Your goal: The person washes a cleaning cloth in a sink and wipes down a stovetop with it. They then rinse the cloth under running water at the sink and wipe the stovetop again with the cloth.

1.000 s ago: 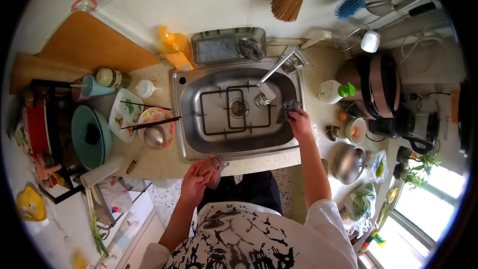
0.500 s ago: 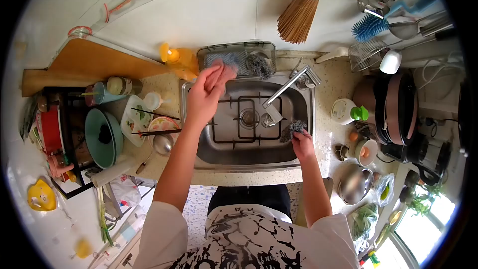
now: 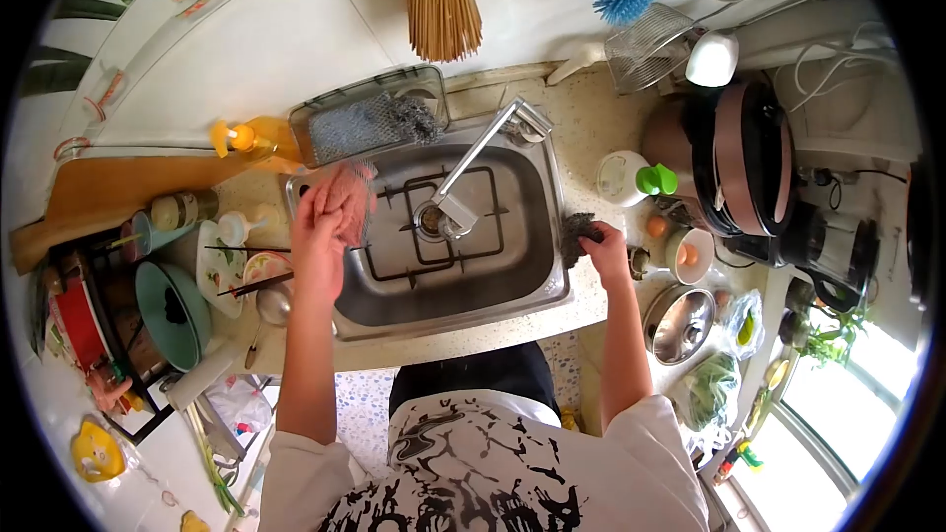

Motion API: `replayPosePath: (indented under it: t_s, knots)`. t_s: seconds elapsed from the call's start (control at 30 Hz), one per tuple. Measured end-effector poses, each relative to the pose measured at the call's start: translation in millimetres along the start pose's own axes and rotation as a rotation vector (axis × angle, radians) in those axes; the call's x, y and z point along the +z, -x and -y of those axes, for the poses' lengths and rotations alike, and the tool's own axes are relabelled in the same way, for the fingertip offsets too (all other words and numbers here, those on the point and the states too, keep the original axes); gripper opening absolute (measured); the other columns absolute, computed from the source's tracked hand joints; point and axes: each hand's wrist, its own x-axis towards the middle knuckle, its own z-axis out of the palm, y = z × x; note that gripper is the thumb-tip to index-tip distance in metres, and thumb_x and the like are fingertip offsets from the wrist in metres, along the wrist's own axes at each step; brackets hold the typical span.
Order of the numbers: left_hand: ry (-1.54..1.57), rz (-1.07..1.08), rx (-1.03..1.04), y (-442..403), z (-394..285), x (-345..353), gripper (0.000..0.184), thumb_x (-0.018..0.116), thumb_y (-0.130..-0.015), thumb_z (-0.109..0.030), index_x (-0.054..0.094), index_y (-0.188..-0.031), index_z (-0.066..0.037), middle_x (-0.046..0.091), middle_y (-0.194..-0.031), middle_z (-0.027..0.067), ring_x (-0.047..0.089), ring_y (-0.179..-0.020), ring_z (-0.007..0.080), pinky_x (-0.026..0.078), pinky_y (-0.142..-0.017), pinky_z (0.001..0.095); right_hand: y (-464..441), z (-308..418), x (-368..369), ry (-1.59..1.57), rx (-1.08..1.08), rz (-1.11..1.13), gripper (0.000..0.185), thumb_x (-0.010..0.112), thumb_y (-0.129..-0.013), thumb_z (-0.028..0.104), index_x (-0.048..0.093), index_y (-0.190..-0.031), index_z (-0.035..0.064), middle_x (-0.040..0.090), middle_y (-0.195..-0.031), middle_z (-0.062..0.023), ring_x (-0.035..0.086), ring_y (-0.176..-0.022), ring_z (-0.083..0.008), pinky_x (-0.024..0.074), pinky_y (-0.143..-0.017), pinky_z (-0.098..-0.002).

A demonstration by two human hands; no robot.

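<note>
My left hand (image 3: 320,233) is closed around a pink cloth (image 3: 352,201) with a greyish mesh edge, above the left rim of the sink (image 3: 367,310). My right hand (image 3: 608,252) pinches a dark steel wool scrubber (image 3: 575,239) at the counter just past the sink's right rim. A black pan support from a gas stove (image 3: 498,209) lies in the sink, partly under the faucet (image 3: 480,160). Behind the sink, a clear tray (image 3: 296,128) bears a grey mesh cloth (image 3: 350,126) and another steel wool scrubber (image 3: 418,120).
Left are a yellow pump bottle (image 3: 236,138), a green bowl (image 3: 197,305), a white dish (image 3: 219,291) and chopsticks (image 3: 258,283). Right are a white bottle with a green cap (image 3: 619,177), a rice cooker (image 3: 680,148), a bowl of eggs (image 3: 695,271) and a metal bowl (image 3: 680,325).
My view has swung to the right. My left hand has drawn the pink cloth back from the tray to the sink's left rim. My right hand has carried the scrubber outward past the right rim.
</note>
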Motion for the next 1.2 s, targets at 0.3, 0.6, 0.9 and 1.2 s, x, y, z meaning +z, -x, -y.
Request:
replayPosePath:
  t_s: [0.3,0.6,0.9,1.2]
  knots:
    - [0.212,0.059,-0.265,43,83,-3,0.076,0.048,-0.088,0.004,0.042,-0.163,-0.008,0.050,-0.163,0.0098,0.052,-0.147,0.0206,0.047,-0.112,0.0367,54,63,18,0.772,-0.571,-0.588,0.042,0.071,-0.087,0.007,0.069,-0.129,0.0109,0.069,-0.118,-0.0125,0.070,-0.101,-0.0348,0.0578,-0.090,-0.0478]
    - [0.515,0.127,-0.536,25,185,25,0.084,0.042,-0.084,0.008,0.040,-0.165,-0.014,0.060,-0.148,0.0007,0.059,-0.126,0.0156,0.046,-0.103,0.0489,-15,173,127,0.478,-0.428,0.026,0.079,0.066,-0.093,0.019,0.033,-0.164,0.0234,0.076,-0.090,-0.0177,0.073,-0.084,-0.0452,0.0582,-0.079,-0.0580]
    - [0.649,0.051,-0.581,10,195,41,0.054,0.041,-0.099,-0.013,0.056,-0.151,-0.017,0.056,-0.158,0.0081,0.061,-0.130,0.0290,0.046,-0.107,0.0538,-57,171,158,0.383,-0.419,0.083,0.085,0.067,-0.088,0.017,0.033,-0.166,0.0209,0.077,-0.093,-0.0150,0.073,-0.083,-0.0437,0.0579,-0.077,-0.0566]
    - [0.644,-0.027,-0.627,-11,204,47,0.036,0.045,-0.111,-0.044,0.068,-0.120,-0.017,0.075,-0.113,0.0015,0.068,-0.099,0.0202,0.050,-0.073,0.0424,-13,130,162,0.266,-0.537,0.098,0.069,0.064,-0.090,0.002,0.047,-0.157,0.0123,0.075,-0.094,-0.0137,0.074,-0.072,-0.0237,0.0577,-0.067,-0.0380]
